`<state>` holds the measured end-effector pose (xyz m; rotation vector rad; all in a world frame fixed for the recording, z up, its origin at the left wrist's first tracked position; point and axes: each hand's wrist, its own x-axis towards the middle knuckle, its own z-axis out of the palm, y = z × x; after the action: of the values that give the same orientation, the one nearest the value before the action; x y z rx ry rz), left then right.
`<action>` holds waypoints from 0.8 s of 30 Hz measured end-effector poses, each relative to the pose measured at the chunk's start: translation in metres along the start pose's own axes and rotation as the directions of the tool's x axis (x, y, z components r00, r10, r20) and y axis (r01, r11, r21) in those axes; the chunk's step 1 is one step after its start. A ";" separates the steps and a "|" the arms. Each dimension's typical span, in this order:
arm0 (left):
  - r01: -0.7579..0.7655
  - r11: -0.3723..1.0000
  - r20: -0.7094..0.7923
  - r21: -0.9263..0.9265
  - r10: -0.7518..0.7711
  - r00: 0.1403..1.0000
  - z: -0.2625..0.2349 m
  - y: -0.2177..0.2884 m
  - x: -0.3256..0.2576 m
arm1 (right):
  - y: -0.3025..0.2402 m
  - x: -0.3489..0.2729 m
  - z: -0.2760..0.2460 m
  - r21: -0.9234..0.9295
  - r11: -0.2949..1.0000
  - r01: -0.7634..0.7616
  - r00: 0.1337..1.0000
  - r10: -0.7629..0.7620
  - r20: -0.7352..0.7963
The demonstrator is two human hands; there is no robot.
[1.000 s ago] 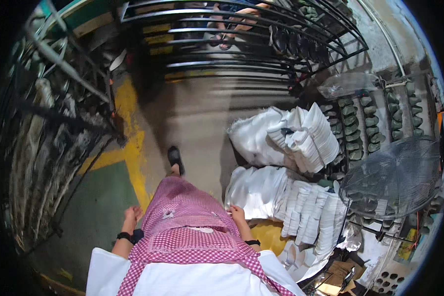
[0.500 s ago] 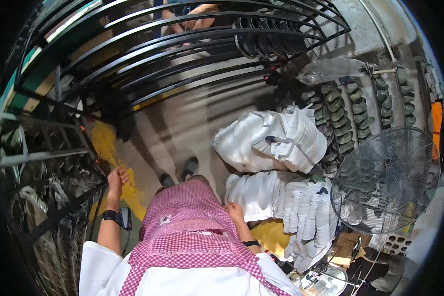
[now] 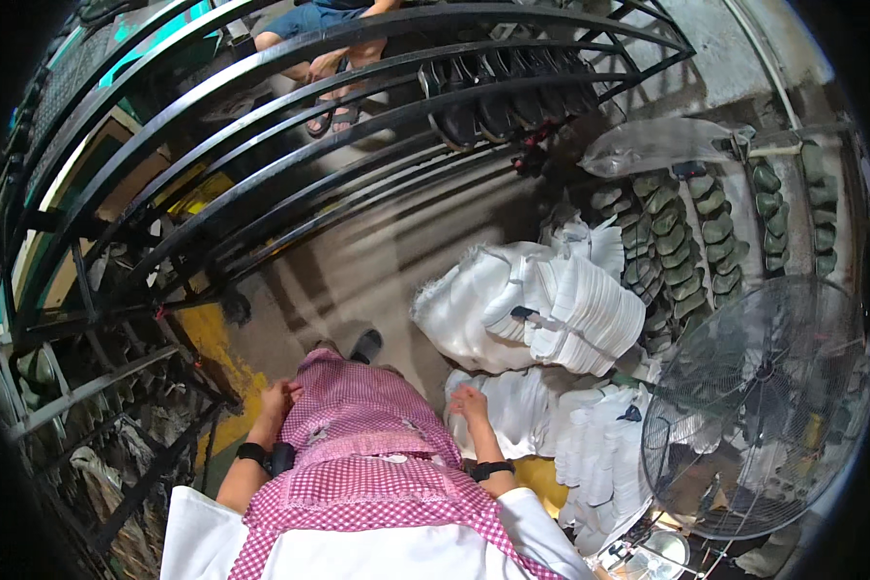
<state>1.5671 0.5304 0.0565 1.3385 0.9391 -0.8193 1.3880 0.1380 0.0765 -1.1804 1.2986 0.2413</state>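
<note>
My left hand (image 3: 278, 396) hangs at the left side of my checked apron (image 3: 358, 406), fingers loosely bent and apart, with nothing in it. On the other side, my right hand (image 3: 470, 402) is raised in front of a white bag (image 3: 498, 411), its fingers slightly curled and apart, holding nothing that I can see. Farther off lies a bigger white sack (image 3: 464, 304) with a bundle of stacked white shoe-shaped pieces (image 3: 585, 314) on it. More white pieces (image 3: 599, 454) stand stacked beside the nearer bag. A dark shoe (image 3: 365, 346) of mine shows past the apron hem.
A black metal rack (image 3: 358, 92) spans the far side, bearing dark shoes (image 3: 493, 106); a seated person's legs (image 3: 343, 72) show behind it. A large fan (image 3: 759, 406) stands right, near rows of green shoe-shaped pieces (image 3: 672, 232). Another rack (image 3: 97, 391) stands left.
My left hand has come in toward the apron, and my right hand has lifted and moved slightly forward. The view has shifted, showing more of the seated person behind the rack.
</note>
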 end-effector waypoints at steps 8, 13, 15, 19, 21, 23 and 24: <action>-0.062 0.998 -0.062 0.025 0.064 0.996 0.024 0.111 0.022 | -0.084 0.034 0.025 -0.084 0.996 -0.036 0.998 0.032 -0.049; -0.052 0.998 -0.029 -0.035 0.051 0.998 0.035 0.134 0.049 | -0.120 0.057 0.032 -0.113 0.993 0.033 0.999 -0.036 -0.027; 0.041 0.999 -0.104 -0.002 -0.041 0.994 0.038 0.142 0.067 | -0.148 0.062 0.044 -0.110 0.993 0.046 0.998 -0.050 -0.039; 0.078 0.995 -0.127 0.055 -0.070 0.989 0.054 0.162 0.080 | -0.186 0.082 0.041 -0.032 0.996 0.083 0.994 -0.085 -0.075; 0.075 0.996 -0.105 0.048 -0.070 0.992 0.072 0.178 0.086 | -0.205 0.099 0.031 -0.015 0.993 0.119 0.988 -0.120 -0.097; 0.034 0.996 -0.104 0.084 -0.025 0.994 0.090 0.192 0.087 | -0.226 0.122 0.015 0.021 0.986 0.165 0.981 -0.162 -0.105; 0.028 0.996 -0.106 0.088 -0.018 0.994 0.101 0.199 0.086 | -0.243 0.136 0.008 0.027 0.986 0.167 0.981 -0.163 -0.102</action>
<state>1.7916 0.4482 0.0613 1.4621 1.0120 -0.8225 1.6130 -0.0260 0.0920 -1.2753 1.2775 0.0382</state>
